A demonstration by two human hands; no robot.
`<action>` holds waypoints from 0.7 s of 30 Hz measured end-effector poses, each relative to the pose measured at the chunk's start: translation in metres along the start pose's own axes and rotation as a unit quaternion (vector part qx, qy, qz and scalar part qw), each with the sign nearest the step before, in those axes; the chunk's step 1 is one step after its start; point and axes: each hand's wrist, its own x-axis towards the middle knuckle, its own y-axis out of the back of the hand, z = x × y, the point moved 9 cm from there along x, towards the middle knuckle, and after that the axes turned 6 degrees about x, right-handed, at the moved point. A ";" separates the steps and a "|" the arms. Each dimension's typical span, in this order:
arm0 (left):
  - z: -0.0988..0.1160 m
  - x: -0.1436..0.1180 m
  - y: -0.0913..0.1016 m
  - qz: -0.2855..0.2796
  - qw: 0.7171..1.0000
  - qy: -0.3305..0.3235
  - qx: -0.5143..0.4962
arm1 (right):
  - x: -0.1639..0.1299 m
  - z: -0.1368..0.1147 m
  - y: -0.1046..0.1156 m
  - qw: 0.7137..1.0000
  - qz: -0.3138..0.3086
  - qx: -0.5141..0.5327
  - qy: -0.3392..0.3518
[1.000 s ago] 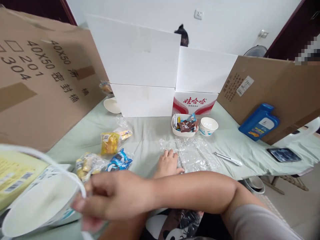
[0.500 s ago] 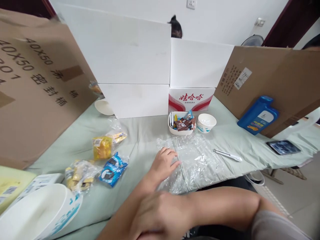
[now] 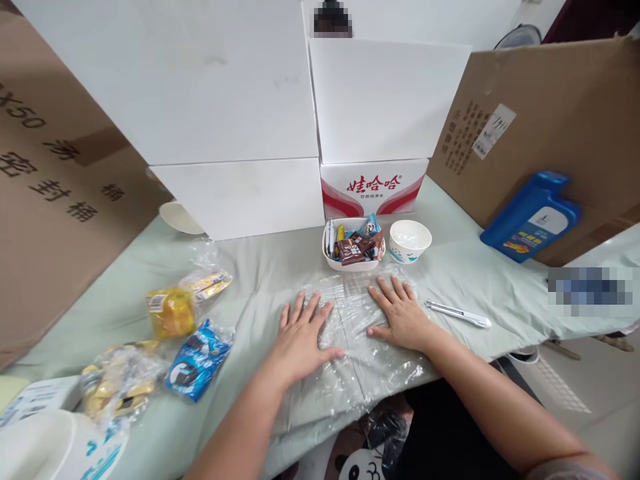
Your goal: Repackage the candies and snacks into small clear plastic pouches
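The red and white box (image 3: 374, 189) in the middle of the frame has red Chinese writing, 娃哈哈, with tiny print under it that is too small to read. The big brown cardboard sheet (image 3: 45, 200) on the left shows "X50" and black Chinese signs. The cardboard box (image 3: 540, 113) at the upper right has a white sticker and small black print that I cannot read. A blue jug (image 3: 531, 217) leans on it, with a white label.

Both hands lie flat on a clear plastic sheet (image 3: 360, 333) at the near edge of the green surface (image 3: 260, 267), low in the middle of the frame. The left hand (image 3: 300, 337) has its fingers spread wide and holds nothing. The right hand (image 3: 400, 317) is the same, flat and spread, just beside the left one.

A second ago the right hand was far left, holding a white paper bowl (image 3: 45, 450), and its arm crossed over. Now that bowl sits alone in the lower left corner, and the right hand has come over onto the sheet.

Above the hands stand a white tray of candy (image 3: 353, 245) and a small paper cup (image 3: 410, 240). A white pen (image 3: 457, 313) lies right of the right hand. Snack bags, a yellow one (image 3: 171, 312) and a blue one (image 3: 197, 359), lie to the left, with bare cloth between them and the sheet. The sheet hangs a little over the near edge.
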 end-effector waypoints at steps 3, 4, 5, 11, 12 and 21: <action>-0.005 -0.005 0.011 0.007 1.000 -0.009 -0.011 | -0.013 -0.004 0.014 1.000 0.016 0.022 0.000; -0.002 -0.007 0.017 0.026 0.999 -0.023 -0.024 | -0.016 -0.004 0.019 0.999 0.028 0.032 0.004; 0.002 -0.009 0.024 0.050 0.997 -0.041 -0.043 | -0.018 -0.002 0.024 0.998 0.041 0.040 0.008; 0.023 -0.009 0.027 0.077 0.978 -0.123 -0.146 | -0.015 0.024 0.016 0.999 0.044 0.025 0.001; 0.021 -0.008 0.028 0.078 0.978 -0.114 -0.153 | -0.014 0.029 0.017 0.998 0.048 0.033 -0.004; 0.075 -0.053 0.027 -0.190 0.918 -0.261 -0.229 | -0.021 0.001 0.048 0.935 -0.012 0.312 0.170</action>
